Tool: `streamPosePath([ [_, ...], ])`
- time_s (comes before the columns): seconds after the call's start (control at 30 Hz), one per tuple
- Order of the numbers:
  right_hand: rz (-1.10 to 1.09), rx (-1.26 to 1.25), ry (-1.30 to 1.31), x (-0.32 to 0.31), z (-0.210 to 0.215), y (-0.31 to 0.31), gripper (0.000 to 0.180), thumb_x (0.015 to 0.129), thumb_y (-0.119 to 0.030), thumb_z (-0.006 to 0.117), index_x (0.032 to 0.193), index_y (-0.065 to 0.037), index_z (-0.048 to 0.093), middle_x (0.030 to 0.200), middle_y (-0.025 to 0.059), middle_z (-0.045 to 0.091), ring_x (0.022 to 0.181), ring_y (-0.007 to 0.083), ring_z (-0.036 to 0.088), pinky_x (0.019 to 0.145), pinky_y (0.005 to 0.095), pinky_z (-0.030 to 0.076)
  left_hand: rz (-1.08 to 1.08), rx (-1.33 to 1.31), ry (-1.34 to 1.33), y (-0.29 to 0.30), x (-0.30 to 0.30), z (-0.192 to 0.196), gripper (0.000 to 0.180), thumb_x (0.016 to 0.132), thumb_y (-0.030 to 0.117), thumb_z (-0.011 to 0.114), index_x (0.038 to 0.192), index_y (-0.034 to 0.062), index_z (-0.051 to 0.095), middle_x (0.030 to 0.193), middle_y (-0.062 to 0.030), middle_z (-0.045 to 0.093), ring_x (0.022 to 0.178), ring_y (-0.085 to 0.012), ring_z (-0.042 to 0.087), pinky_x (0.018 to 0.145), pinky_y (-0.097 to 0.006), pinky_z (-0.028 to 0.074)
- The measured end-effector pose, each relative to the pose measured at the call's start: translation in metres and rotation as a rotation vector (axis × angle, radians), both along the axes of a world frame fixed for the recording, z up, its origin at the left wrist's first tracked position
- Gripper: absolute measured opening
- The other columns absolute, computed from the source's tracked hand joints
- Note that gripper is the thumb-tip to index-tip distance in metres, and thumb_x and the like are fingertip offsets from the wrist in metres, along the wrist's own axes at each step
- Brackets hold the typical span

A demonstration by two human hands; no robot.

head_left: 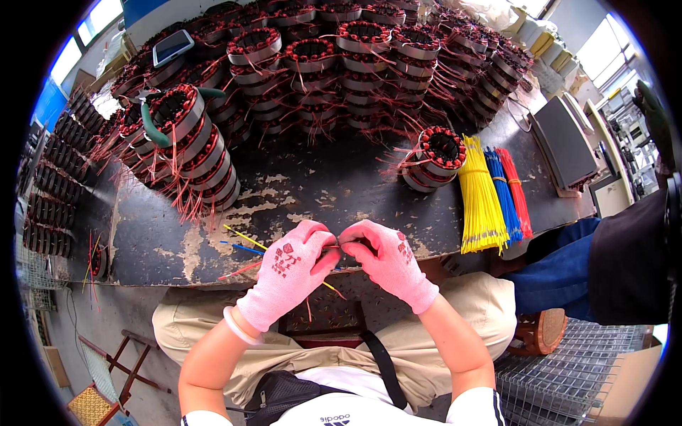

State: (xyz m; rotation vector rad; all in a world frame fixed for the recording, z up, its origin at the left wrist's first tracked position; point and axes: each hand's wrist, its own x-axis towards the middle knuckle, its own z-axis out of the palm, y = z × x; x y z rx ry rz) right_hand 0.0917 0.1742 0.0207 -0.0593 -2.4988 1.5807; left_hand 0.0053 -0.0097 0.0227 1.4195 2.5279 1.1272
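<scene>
Right now a thin wire (339,246) is being pinched between both gloved hands at the bench (320,184) edge, above the lap. The left hand (291,273) is clenching one end between thumb and forefinger; the right hand (387,263) is gripping the other, fingertips nearly touching. Working it well likely means keeping the pinch close and the pull gentle. Loose wires (241,245) are lying just left; a stator (435,157) and sleeve bundles (494,195) are sitting beyond.

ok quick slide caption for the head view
Two pink-gloved hands, left and right, pinch thin wires over a worn bench stacked with wound stators, beside coloured wire bundles.
</scene>
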Motion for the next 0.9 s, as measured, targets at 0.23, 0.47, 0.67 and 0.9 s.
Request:
streamPosePath([
  [0.23,0.108,-0.137,-0.383,-0.018,0.022,0.015,0.012,0.094,-0.01,0.064,0.102,-0.001,0.065,0.083,0.0009,0.065,0.073,0.0057,0.054,0.065,0.0239,0.047,-0.053,0.046,0.131,0.0,-0.004,-0.023,0.016,0.084,0.012,0.074,0.098,0.0087,0.066,0.101,-0.0076,0.065,0.092,-0.0292,0.065,0.076,-0.041,0.055],
  [0.47,-0.022,-0.033,-0.198,-0.01,-0.009,0.016,0.029,0.088,-0.02,0.074,0.11,-0.004,0.065,0.097,0.0055,0.068,0.073,0.0127,0.063,0.067,0.0289,0.053,-0.066,0.021,0.034,0.001,-0.006,-0.022,0.016,0.081,0.009,0.075,0.095,0.0067,0.069,0.098,-0.0074,0.067,0.09,-0.031,0.066,0.078,-0.041,0.054],
  [0.67,0.055,0.812,0.303,0.01,-0.015,0.008,0.046,0.079,-0.023,0.078,0.122,-0.011,0.067,0.116,0.0063,0.069,0.092,0.0223,0.066,0.081,0.0374,0.055,-0.061,0.019,0.003,0.003,-0.006,-0.023,0.013,0.083,0.011,0.073,0.095,0.0073,0.07,0.098,-0.0072,0.068,0.09,-0.0309,0.065,0.079,-0.042,0.053],
  [0.9,0.169,-0.001,-0.369,-0.008,-0.009,0.015,0.013,0.092,-0.01,0.059,0.098,-0.003,0.068,0.083,0.0052,0.068,0.073,0.013,0.061,0.067,0.0299,0.049,-0.079,0.022,0.034,0.003,-0.009,-0.024,0.014,0.081,0.011,0.072,0.094,0.0106,0.067,0.094,-0.0044,0.065,0.086,-0.0288,0.063,0.074,-0.042,0.054],
])
